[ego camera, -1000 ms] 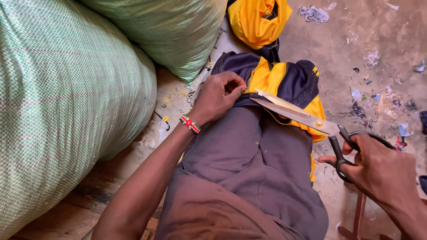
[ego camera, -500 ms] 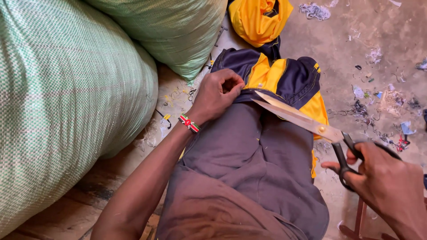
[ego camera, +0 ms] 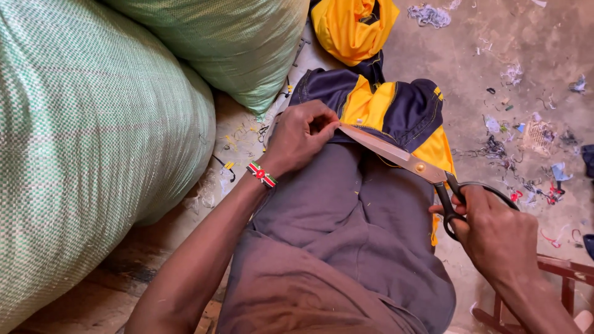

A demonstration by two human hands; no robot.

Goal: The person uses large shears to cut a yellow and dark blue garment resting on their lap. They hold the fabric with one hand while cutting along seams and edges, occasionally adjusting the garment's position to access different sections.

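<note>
— Seen from above the lap?

— Yes. Looking down on grey trousers (ego camera: pixel 346 247), stretched away from the viewer. Landmark for everything else: the trousers.

— On the trousers?

— At their far end, draped over the knees, a navy and yellow garment (ego camera: pixel 402 108). Just short of it, the left hand (ego camera: pixel 300 136), fingers closed, pinching the garment's near edge. A beaded wristband (ego camera: pixel 262 174) on that wrist, red, black, green and white.

— And the right?

— Right of the trousers, level with the thighs, the right hand (ego camera: pixel 498 238), wrapped shut around the black handles of big scissors (ego camera: pixel 408 162). Blades lying slantwise across the trousers, tips reaching the garment's edge right at the left fingertips. Blades nearly together; hard to tell whether cloth sits between them.

— Around that?

— Left of the trousers, two bulging green woven sacks (ego camera: pixel 93 142), one close alongside, the other farther up. Beyond the garment, past the knees, a bundle of yellow cloth (ego camera: pixel 354 28) on the ground. Right of the trousers, a dusty floor (ego camera: pixel 526 43) strewn with small scraps of thread and fabric. Near the right wrist, at the lower corner, part of a reddish wooden frame (ego camera: pixel 557 272).
</note>
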